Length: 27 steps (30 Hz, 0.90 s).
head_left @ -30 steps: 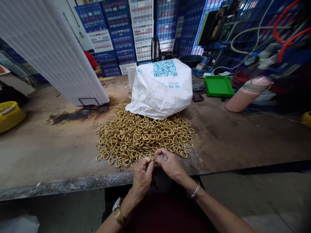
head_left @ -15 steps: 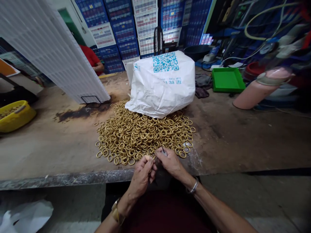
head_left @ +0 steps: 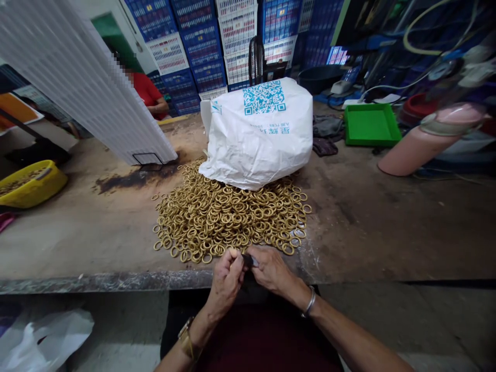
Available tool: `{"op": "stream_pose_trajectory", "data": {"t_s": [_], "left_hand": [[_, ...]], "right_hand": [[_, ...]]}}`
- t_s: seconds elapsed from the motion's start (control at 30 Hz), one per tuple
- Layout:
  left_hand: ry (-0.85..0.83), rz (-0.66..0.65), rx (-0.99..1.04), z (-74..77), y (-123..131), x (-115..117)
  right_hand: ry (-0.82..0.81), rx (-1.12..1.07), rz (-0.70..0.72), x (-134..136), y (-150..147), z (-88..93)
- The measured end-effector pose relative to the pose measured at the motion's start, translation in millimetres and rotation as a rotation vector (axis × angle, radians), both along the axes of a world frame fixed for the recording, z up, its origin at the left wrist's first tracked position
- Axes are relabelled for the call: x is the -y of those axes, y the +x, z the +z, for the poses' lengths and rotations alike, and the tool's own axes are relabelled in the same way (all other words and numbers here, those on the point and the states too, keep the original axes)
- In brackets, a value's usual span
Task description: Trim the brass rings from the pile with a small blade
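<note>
Just off the table's front edge, my left hand point(head_left: 228, 272) is closed, with thumb and forefinger pinched together. What it pinches is mostly hidden; a sliver of gold showed at its fingertips a moment earlier, like one of the rings. My right hand point(head_left: 271, 268) is closed around a small dark and grey tool point(head_left: 248, 260), whose dark end meets the left fingertips. The tool's exact kind is unclear. Right behind both hands spreads a pile of gold-coloured rings point(head_left: 228, 217), partly covered by a white printed sack point(head_left: 258, 147).
A yellow basin point(head_left: 50, 186) with small pieces inside stands at far left. White corrugated sheet point(head_left: 127, 113) leans over the table point(head_left: 368, 222). At right are a green tray point(head_left: 372, 126) and a pink cylinder point(head_left: 422, 147). A person in red point(head_left: 149, 93) is behind the sheet.
My right hand has turned and dropped slightly, bringing the tool's dark end over against the left fingertips. The gold sliver between the hands no longer shows. The view has shifted slightly.
</note>
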<state>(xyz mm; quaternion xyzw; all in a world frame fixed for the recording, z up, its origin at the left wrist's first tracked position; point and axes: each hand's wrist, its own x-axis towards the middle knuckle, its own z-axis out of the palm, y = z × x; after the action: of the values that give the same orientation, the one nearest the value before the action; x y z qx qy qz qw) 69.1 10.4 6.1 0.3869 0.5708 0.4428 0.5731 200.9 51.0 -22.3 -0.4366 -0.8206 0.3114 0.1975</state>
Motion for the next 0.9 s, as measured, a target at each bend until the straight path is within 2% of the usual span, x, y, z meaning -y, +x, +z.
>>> {"op": "stream_pose_trajectory", "data": {"t_s": [0.33, 0.5, 0.6, 0.7, 0.77, 0.9], "left_hand": [[-0.009, 0.039, -0.025, 0.7, -2, 1], [0.038, -0.004, -0.010, -0.5, -9, 7], [0.011, -0.117, 0.057, 6.3, -12, 18], [-0.041, -0.225, 0.233, 12.0, -14, 25], [-0.073, -0.205, 0.361, 9.7, -19, 26], [-0.131, -0.075, 0.520, -5.4, -31, 22]], "right_hand": [[-0.012, 0.059, -0.002, 1, -2, 5.6], [-0.060, 0.093, 0.046, -1, -5, 11.7], [-0.038, 0.217, -0.052, -5, -7, 10.2], [0.011, 0.274, -0.178, -10, -10, 5.0], [0.048, 0.231, -0.244, -11, -12, 1.0], [0.097, 0.201, -0.322, -10, -21, -5.0]]}}
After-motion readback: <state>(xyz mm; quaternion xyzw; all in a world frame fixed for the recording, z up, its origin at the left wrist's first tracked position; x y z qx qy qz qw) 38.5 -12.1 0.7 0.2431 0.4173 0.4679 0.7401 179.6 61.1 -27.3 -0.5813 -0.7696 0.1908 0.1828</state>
